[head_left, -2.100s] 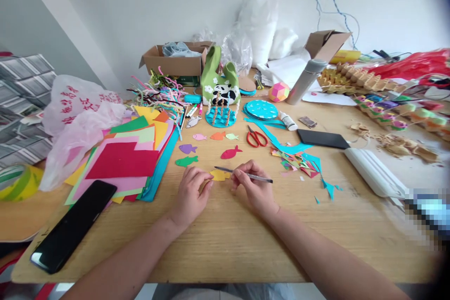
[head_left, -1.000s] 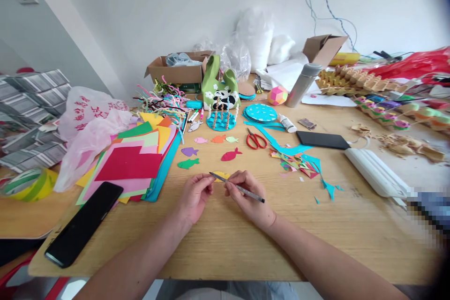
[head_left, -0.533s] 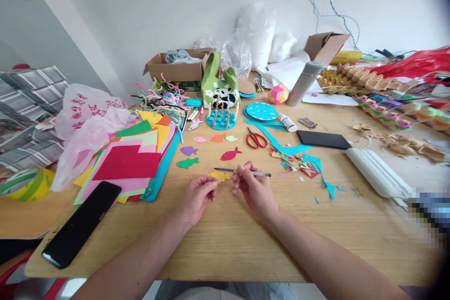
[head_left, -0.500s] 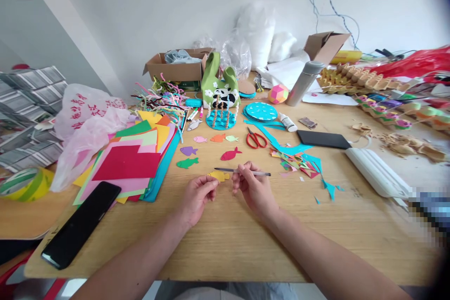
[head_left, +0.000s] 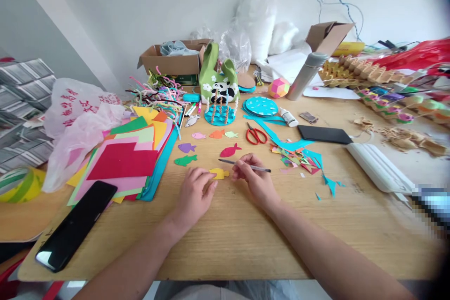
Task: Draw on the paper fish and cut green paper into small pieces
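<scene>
My right hand [head_left: 256, 178] holds a thin grey pen [head_left: 242, 165] between thumb and fingers, its tip pointing left. A yellow paper fish [head_left: 219, 174] lies on the table between my hands. The curled fingers of my left hand [head_left: 197, 192] reach its left end, with the fingertips over its edge; whether they pinch it is unclear. Beyond my hands lie a green fish [head_left: 185, 160], a purple fish [head_left: 186, 147], a dark pink fish [head_left: 230, 150], a light pink fish [head_left: 198, 135], an orange fish [head_left: 217, 134] and a pale green fish [head_left: 231, 134].
Red scissors [head_left: 256, 134] lie behind my right hand, with paper scraps [head_left: 295, 158] to their right. Coloured sheets [head_left: 121, 161] and a black phone [head_left: 75, 225] are at left. Farther back stand a green panda bag [head_left: 220, 75] and a grey flask [head_left: 307, 76].
My left hand has opened out slightly and moved up to the yellow fish's left end. The pen in my right hand is tilted more, its tip raised. The view has shifted a little.
</scene>
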Tool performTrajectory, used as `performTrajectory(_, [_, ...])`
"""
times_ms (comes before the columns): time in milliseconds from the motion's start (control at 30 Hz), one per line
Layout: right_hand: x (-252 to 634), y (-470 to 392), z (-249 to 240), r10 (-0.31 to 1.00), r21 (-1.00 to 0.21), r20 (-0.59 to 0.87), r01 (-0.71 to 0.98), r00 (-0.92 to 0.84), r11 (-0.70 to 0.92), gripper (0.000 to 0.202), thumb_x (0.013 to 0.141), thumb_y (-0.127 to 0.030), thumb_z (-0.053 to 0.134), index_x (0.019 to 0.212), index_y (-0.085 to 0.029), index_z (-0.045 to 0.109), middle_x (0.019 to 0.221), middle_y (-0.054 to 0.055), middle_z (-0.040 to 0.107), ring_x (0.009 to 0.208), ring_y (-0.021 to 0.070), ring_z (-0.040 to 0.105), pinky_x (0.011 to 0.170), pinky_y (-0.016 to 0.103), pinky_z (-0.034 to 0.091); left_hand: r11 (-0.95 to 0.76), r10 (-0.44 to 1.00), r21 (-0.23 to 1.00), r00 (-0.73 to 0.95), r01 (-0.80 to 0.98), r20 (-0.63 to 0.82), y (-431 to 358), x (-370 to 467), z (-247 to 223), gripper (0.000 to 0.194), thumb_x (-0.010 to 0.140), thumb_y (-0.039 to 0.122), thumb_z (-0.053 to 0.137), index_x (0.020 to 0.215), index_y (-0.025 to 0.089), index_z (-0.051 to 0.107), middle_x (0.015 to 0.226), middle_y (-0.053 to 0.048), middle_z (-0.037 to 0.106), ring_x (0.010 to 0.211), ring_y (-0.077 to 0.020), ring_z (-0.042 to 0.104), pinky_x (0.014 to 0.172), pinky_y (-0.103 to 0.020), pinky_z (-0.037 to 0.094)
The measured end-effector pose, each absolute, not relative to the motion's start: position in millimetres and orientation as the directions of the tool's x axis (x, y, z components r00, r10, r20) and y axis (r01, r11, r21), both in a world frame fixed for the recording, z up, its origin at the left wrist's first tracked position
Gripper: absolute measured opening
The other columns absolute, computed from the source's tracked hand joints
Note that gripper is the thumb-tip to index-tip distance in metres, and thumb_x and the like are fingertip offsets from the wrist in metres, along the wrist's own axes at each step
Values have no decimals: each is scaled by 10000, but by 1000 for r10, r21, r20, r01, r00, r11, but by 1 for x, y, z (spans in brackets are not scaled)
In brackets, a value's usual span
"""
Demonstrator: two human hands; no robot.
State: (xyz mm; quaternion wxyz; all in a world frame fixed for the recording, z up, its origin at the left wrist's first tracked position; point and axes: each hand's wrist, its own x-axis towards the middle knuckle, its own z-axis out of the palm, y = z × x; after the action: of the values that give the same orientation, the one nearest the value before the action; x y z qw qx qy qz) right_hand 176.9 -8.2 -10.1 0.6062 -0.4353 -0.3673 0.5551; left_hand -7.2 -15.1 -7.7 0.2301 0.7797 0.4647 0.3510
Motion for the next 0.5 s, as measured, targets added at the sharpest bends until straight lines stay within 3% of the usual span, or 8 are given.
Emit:
performTrajectory(100, [177,-6,-15,996,-979,-29,-206,81,-12,265,746,-370,715,738,-193,517,589,-21,623,470,119,580,469,240,484,-559,828,404,466,724,311,-22,-6,-9,306,887,260,542,1171,196,635,1111,-114,594,1074,-269,499,948,-460,431])
performTrajectory(200, [174,-6,-19,995,-996,-57,-70,77,-52,234,744,-327,691,721,-198,497,501,-40,579,397,118,540,398,223,424,-565,823,255,515,785,237,-27,-3,-14,405,886,325,556,1267,190,574,1229,-139,542,1172,-300,440,1007,-501,393])
performTrajectory(500, [169,-6,-29,997,-997,-79,-11,4,-79,219,792,-332,627,723,-208,461,491,-53,554,376,97,498,367,200,395,-548,834,192,516,814,194,-28,-2,-17,442,888,361,553,1291,180,551,1261,-147,519,1206,-305,418,1050,-510,355])
